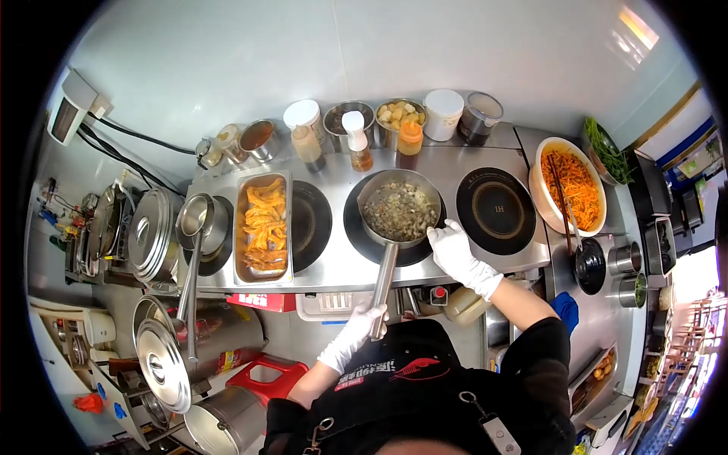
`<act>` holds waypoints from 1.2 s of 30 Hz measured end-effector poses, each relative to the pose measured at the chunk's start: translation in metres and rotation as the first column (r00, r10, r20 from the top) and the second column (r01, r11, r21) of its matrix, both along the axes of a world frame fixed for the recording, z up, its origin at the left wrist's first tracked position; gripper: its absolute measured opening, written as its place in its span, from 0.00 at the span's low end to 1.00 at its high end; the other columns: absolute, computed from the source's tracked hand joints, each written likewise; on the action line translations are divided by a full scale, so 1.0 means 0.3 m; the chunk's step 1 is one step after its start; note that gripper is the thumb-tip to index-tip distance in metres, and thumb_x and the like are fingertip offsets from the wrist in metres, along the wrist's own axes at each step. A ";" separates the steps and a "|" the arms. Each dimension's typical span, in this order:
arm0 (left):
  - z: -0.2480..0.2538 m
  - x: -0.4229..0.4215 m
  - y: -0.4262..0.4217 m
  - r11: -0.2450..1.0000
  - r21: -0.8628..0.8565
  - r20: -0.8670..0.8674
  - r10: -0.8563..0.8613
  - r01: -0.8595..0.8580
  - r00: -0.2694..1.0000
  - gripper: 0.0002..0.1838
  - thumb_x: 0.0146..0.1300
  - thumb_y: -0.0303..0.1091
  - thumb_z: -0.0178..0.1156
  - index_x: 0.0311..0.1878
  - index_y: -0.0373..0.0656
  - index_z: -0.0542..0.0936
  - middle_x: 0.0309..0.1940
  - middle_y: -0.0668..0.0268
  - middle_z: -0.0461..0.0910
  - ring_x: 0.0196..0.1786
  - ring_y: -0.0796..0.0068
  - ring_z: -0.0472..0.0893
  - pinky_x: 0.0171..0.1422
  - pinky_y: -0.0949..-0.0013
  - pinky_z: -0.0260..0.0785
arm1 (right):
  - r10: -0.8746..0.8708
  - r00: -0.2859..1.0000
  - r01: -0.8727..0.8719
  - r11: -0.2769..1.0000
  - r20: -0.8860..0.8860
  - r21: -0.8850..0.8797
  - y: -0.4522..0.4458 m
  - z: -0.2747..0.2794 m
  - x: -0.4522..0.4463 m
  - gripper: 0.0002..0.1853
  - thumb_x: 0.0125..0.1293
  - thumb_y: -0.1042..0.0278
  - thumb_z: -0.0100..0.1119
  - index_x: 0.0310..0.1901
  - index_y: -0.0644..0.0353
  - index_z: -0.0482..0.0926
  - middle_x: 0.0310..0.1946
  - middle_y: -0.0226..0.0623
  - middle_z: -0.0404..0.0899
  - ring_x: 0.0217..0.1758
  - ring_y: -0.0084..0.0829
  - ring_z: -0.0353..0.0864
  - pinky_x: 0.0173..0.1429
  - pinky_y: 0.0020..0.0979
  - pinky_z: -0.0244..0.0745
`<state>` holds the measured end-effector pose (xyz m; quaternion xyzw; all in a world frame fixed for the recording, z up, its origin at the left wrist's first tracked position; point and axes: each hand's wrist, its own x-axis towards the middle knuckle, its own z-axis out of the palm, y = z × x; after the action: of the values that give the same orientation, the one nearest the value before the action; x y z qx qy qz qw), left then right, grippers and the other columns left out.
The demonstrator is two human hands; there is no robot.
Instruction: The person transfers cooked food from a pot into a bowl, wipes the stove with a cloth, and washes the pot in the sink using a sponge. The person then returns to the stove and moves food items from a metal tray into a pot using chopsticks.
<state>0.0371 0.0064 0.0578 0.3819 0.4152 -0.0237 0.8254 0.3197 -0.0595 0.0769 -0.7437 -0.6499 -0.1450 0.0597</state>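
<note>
A long-handled saucepan (pixel 377 214) with chopped, brownish-grey food (pixel 402 208) inside sits on a round black induction hob. My left hand (pixel 365 324), in a white glove, is wrapped around the lower end of the pan's metal handle (pixel 385 277). My right hand (pixel 455 254), also gloved in white, is at the pan's lower right rim, its fingers slightly apart and partly turned from view. Nothing shows in it. Whether its fingertips touch the rim, I cannot tell.
Left of the pan is a steel tray (pixel 241 277) of orange-coated strips. Bottles, such as an orange-capped one (pixel 410 140), and tubs line the back. A bowl (pixel 540 201) of shredded carrot with chopsticks stands right. Ladles (pixel 195 262) lie across a pot at left.
</note>
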 end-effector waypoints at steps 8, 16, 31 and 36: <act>-0.006 -0.002 0.006 1.000 0.004 0.002 -0.005 0.005 1.000 0.13 0.67 0.36 0.56 0.48 0.38 0.71 0.28 0.64 0.76 0.18 0.71 0.76 0.17 0.68 0.69 | 0.107 0.987 -0.102 0.994 -0.119 0.046 -0.043 0.224 0.040 0.10 0.53 0.74 0.54 0.37 0.58 0.80 0.25 0.32 0.80 0.34 0.31 0.82 0.66 0.37 0.66; 0.009 -0.003 0.005 1.000 -0.015 0.013 -0.005 0.005 1.000 0.15 0.67 0.37 0.57 0.51 0.40 0.68 0.28 0.65 0.76 0.20 0.72 0.77 0.18 0.68 0.70 | 0.146 0.987 -0.144 0.989 0.068 -0.026 0.057 0.058 0.051 0.10 0.57 0.69 0.53 0.40 0.56 0.80 0.28 0.29 0.80 0.37 0.28 0.81 0.66 0.37 0.66; 0.011 -0.004 0.006 1.000 -0.010 0.019 0.008 -0.008 1.000 0.11 0.67 0.38 0.58 0.39 0.39 0.74 0.26 0.65 0.76 0.19 0.72 0.77 0.19 0.68 0.70 | 0.141 0.987 -0.136 0.988 -0.076 0.076 0.051 0.023 0.042 0.16 0.54 0.73 0.53 0.46 0.57 0.80 0.35 0.31 0.82 0.42 0.29 0.81 0.70 0.40 0.62; -0.026 -0.018 0.009 1.000 -0.007 0.031 -0.001 0.001 1.000 0.11 0.67 0.39 0.59 0.40 0.39 0.75 0.26 0.66 0.77 0.19 0.72 0.78 0.20 0.68 0.71 | 0.222 0.975 -0.222 0.975 -0.007 0.032 -0.038 0.210 0.084 0.07 0.54 0.71 0.54 0.33 0.53 0.81 0.24 0.27 0.78 0.36 0.28 0.79 0.68 0.39 0.64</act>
<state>0.0317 0.0090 0.0502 0.3792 0.4020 -0.0196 0.8332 0.3448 -0.0710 0.1400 -0.6662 -0.7262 -0.1436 0.0905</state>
